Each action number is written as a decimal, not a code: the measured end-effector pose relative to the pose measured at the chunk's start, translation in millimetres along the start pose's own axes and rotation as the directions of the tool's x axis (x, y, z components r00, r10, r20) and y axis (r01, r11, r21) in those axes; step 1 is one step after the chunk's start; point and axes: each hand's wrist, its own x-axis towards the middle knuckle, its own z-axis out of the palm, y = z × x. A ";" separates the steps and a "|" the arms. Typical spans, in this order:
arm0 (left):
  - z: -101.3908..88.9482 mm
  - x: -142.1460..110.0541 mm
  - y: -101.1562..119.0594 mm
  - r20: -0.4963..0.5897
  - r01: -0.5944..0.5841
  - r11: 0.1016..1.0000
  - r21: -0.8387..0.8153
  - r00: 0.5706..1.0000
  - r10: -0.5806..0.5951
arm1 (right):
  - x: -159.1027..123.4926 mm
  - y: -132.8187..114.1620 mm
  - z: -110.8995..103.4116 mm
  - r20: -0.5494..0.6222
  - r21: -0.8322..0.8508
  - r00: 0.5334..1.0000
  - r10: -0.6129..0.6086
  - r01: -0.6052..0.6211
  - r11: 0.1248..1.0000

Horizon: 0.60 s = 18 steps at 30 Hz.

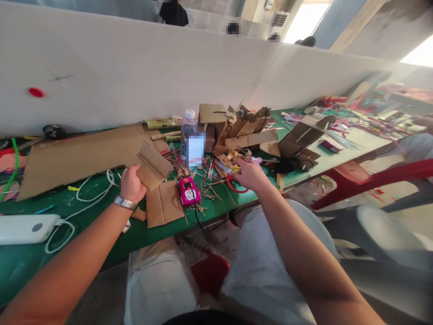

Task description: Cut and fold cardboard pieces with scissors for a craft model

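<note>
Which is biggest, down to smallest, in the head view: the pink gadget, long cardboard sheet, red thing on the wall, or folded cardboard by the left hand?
Largest first:
1. long cardboard sheet
2. folded cardboard
3. pink gadget
4. red thing

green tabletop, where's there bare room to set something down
Green tabletop lies bare at near left, between the white device and the left forearm. A narrow, nearly bare strip runs along the front edge between the pink device and the red ring. It is crowded around the bottle, with thin scraps in front and cardboard pieces to its right.
</note>
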 end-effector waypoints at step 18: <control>0.2 -1.8 0.1 -0.007 0.002 0.999 0.044 1.000 -0.002 | 57.2 76.5 -18.5 -0.223 -0.053 0.952 0.211 -0.228 0.972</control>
